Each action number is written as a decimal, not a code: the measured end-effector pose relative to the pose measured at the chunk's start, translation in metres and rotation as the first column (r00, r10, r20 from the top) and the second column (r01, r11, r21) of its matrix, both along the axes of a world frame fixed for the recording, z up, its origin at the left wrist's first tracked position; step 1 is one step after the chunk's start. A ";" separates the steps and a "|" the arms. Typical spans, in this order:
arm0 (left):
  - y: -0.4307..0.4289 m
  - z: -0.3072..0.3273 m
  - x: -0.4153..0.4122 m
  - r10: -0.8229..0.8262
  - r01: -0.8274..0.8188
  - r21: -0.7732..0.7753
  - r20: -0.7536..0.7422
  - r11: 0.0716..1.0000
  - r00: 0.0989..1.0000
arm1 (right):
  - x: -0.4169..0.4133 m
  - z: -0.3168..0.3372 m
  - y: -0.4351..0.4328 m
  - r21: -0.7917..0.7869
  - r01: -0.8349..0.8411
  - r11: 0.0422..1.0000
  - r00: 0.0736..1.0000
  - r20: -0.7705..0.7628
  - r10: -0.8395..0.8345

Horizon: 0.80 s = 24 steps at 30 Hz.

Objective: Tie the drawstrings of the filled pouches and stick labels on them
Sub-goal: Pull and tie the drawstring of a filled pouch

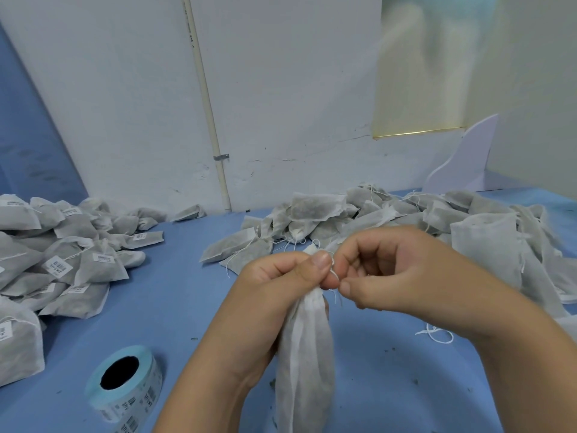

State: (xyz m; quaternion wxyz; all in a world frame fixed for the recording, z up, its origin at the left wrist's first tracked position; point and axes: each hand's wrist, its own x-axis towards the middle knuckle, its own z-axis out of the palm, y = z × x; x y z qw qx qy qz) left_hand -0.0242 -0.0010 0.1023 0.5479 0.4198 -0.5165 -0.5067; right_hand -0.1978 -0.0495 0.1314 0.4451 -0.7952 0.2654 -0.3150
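A filled white fabric pouch hangs upright over the blue table. My left hand grips its gathered neck, thumb on top. Just to the right, my right hand pinches the thin white drawstring at the neck between thumb and fingers. A roll of barcode labels on blue backing lies on the table at the lower left, apart from both hands.
A heap of labelled pouches covers the table's left side. A heap of pouches without visible labels lies behind and right of my hands. A loose bit of string rests on the blue table. A white wall stands behind.
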 end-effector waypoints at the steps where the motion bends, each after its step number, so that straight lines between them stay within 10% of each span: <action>1: 0.000 0.000 0.001 0.000 0.000 -0.002 0.002 1.000 1.000 | 0.001 0.000 0.001 -0.007 -0.002 1.000 1.000 0.005 0.002; 24: 0.000 0.001 -0.007 0.068 -0.069 -0.048 -0.014 0.996 0.998 | 0.001 -0.002 -0.001 -0.075 0.013 0.997 1.000 0.007 -0.013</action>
